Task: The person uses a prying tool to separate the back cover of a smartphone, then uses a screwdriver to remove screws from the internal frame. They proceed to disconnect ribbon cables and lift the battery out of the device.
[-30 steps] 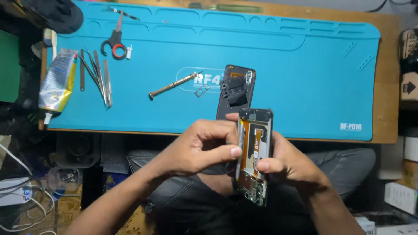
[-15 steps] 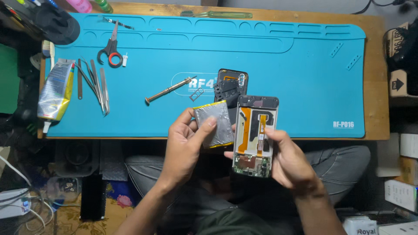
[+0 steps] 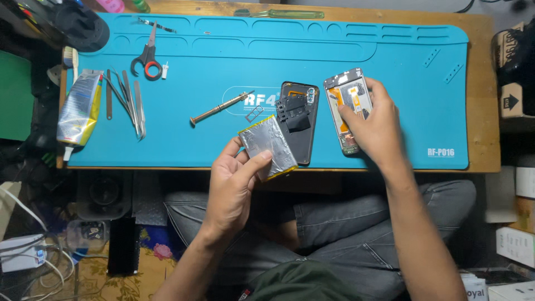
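My left hand [image 3: 237, 181] holds a flat silver battery [image 3: 268, 146] with yellow edges, tilted, at the front edge of the blue work mat [image 3: 223, 61]. My right hand [image 3: 376, 125] rests on an opened phone body [image 3: 346, 100] with orange flex cables, which lies on the mat to the right. Between the two lies a black phone back cover [image 3: 301, 120], face down on the mat, with the battery's corner just beside it.
A brass-handled screwdriver [image 3: 220, 108] and a small metal tray part [image 3: 255, 113] lie mid-mat. Tweezers and pry tools [image 3: 129, 100], scissors [image 3: 147, 58] and a glue tube [image 3: 79, 111] sit at the left. Boxes [image 3: 510, 100] stand on the right; my legs are under the table's edge.
The battery came out of the phone into my left hand. My right hand carried the phone body up and right from over my lap and set it on the mat.
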